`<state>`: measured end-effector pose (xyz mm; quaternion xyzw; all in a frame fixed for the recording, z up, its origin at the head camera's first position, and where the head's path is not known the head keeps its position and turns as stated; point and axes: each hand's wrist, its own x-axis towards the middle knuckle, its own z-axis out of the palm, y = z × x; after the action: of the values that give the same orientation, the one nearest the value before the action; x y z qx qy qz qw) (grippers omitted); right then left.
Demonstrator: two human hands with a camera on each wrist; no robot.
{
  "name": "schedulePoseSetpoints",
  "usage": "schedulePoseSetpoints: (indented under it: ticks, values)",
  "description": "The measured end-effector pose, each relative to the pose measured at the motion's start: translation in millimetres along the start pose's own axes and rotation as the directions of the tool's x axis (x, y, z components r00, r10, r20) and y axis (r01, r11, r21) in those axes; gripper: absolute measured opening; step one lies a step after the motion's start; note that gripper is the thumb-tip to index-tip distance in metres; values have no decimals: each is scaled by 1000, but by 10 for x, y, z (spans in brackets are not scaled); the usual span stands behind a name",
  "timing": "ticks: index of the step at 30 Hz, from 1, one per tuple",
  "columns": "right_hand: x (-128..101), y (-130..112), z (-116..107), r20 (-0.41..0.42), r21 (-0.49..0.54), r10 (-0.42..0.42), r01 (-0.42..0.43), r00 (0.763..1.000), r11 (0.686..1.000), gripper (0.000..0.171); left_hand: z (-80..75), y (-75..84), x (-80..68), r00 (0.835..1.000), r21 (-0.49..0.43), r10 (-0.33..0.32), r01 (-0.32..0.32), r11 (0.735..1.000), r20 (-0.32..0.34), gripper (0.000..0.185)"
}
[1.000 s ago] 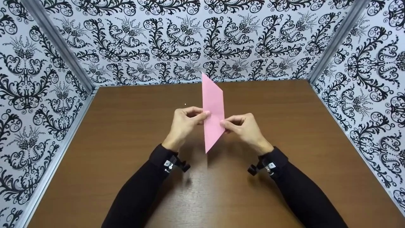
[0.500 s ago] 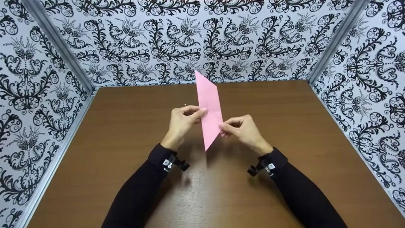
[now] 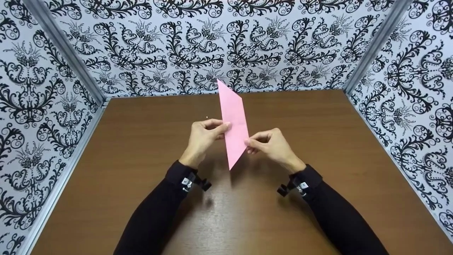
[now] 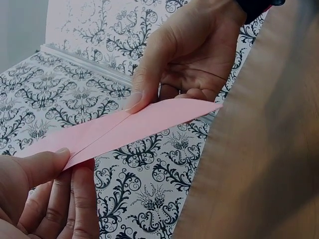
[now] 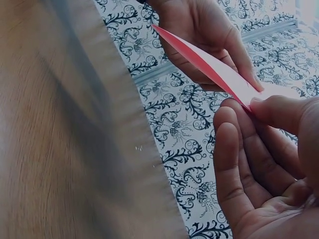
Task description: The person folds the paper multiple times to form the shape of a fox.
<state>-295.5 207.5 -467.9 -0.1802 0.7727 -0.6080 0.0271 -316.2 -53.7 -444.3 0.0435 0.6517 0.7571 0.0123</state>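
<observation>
A folded sheet of pink paper (image 3: 233,113), a long slanted shape with pointed ends, is held up above the table between both hands. My left hand (image 3: 205,139) pinches its left edge near the middle, thumb on the near face. Lower down, at the right corner, my right hand (image 3: 274,147) pinches the paper between thumb and fingers. In the left wrist view a slit-like line runs along the pink paper (image 4: 154,117) between the two thumbs. From the right wrist, the folded paper (image 5: 209,67) shows its layers slightly parted along one edge.
A brown wooden table (image 3: 141,109) lies under the hands. White walls with black scrollwork (image 3: 212,42) enclose it at the back and sides, joined by grey corner posts (image 3: 67,49). A tiny white speck (image 3: 207,117) lies behind the left hand.
Over the second, the paper's top has tilted and shifted left, and the left hand has moved slightly left. Both hands keep their pinch; the last half second shows almost no motion.
</observation>
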Motion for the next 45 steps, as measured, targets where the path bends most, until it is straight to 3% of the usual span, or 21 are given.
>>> schedulePoseSetpoints:
  ticks: [6, 19, 27, 35, 41, 45]
  values:
    - [5, -4, -23, -31, -58, -15, 13, 999, 998, 17, 3, 1, -11, 999, 8, -8, 8, 1000, 31, 15]
    - [37, -29, -117, -131, 73, -21, 30, 991, 997, 28, -12, -37, -70, 988, 195, -16, -15, 981, 157, 12]
    - [73, -38, -182, -208, 56, -58, 71, 976, 996, 31, -15, -45, -74, 976, 388, -8, -79, 918, 219, 9]
    - [91, -14, -264, -258, 23, -78, 87, 963, 996, 38, -22, -87, -79, 960, 557, -4, -160, 815, 281, 7]
    - [99, 9, -284, -258, 9, -92, 98, 962, 995, 44, -41, -112, -83, 949, 614, -41, -170, 771, 314, 8]
    - [101, 32, -288, -243, -3, -94, 96, 965, 995, 49, -58, -130, -92, 937, 607, -75, -158, 779, 340, 8]
